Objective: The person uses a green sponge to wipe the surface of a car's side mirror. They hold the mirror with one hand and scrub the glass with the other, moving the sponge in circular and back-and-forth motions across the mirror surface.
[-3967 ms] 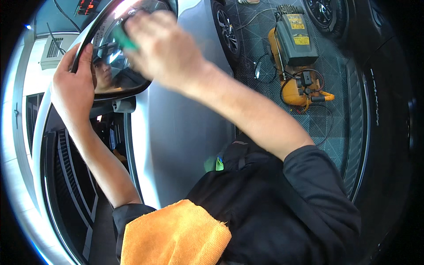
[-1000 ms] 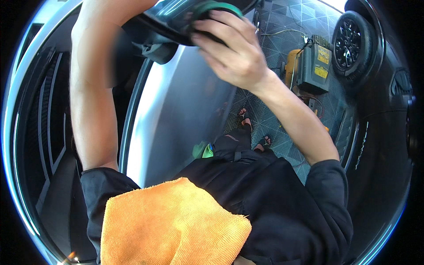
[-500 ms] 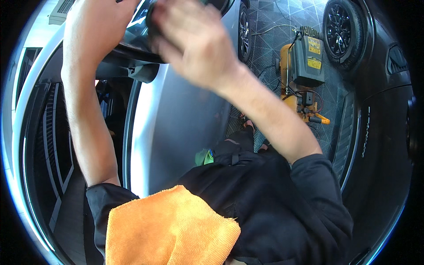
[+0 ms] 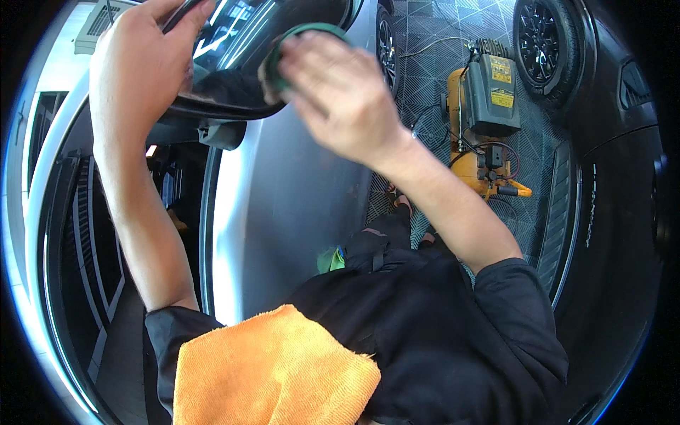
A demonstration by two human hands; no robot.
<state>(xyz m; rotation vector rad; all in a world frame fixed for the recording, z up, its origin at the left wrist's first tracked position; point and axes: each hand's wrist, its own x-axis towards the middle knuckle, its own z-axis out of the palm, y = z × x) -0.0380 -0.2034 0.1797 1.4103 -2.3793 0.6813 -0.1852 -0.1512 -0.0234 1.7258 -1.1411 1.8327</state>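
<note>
A glossy black side mirror [image 4: 230, 88] juts from a grey car door at the upper left. My left hand [image 4: 145, 53] is closed round its left edge, the thumb against the dark rim. Pressed to the right end of the housing is a round, green-edged pad [image 4: 315, 28], mostly covered by my right hand [image 4: 340, 92]. Those fingers lie bent over the pad's back and are slightly blurred. An orange cloth [image 4: 276, 368] drapes over the front of my black shirt, near my left shoulder.
The grey car door [image 4: 304, 177] stands close in front of me, its window opening at left. Behind my right arm is a yellow air compressor [image 4: 467, 166] with a grey cover, hoses running over the tiled floor [image 4: 425, 21]. A dark car [image 4: 609, 212] flanks the right side.
My right hand has shifted slightly right and down with the pad, uncovering more of its green edge and of the mirror. My left hand keeps its hold on the mirror.
</note>
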